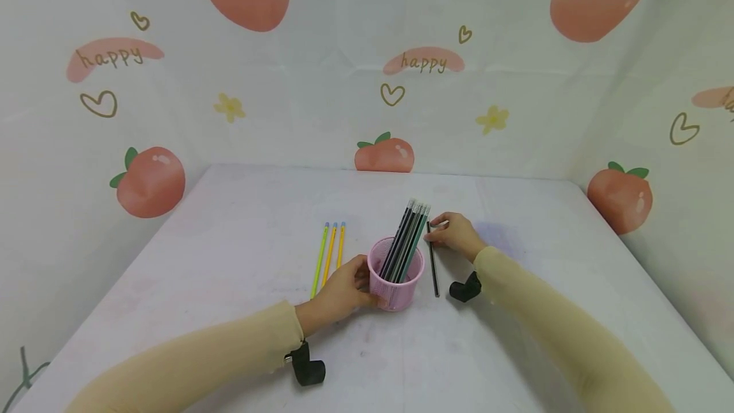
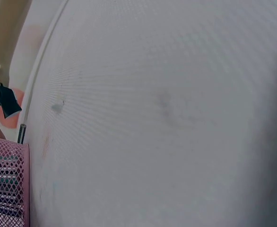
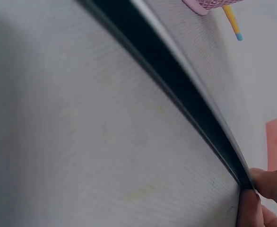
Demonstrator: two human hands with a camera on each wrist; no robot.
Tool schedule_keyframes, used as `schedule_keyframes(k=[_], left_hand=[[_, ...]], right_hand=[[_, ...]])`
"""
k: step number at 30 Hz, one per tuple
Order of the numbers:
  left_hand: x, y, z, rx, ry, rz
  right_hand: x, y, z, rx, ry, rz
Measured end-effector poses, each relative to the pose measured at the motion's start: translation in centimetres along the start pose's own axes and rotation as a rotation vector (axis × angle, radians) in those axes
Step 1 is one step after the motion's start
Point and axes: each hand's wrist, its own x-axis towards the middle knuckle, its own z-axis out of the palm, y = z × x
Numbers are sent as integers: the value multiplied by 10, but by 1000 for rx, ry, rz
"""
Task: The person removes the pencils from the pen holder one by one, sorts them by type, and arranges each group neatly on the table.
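Over the counter (image 1: 258, 209), both arms (image 1: 201, 355) extend forward. The left hand (image 1: 339, 289) curls round the cup (image 1: 395, 298) of pencils (image 1: 404, 244); just right, the right hand (image 1: 457, 236), turned inward, pinches the far end of a black pencil (image 1: 434, 269).

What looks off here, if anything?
Only a faint bluish patch on the white tabletop, just right of the right hand: it looks like a stain on an otherwise pale surface. I see nothing spilled or broken.
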Motion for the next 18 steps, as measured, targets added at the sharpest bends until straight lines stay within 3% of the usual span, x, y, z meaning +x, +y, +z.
schedule_keyframes(k=[18], left_hand=[[-2,4,1,4,5,-22]], right_hand=[[-1,-1,0,-42,-14,-1]])
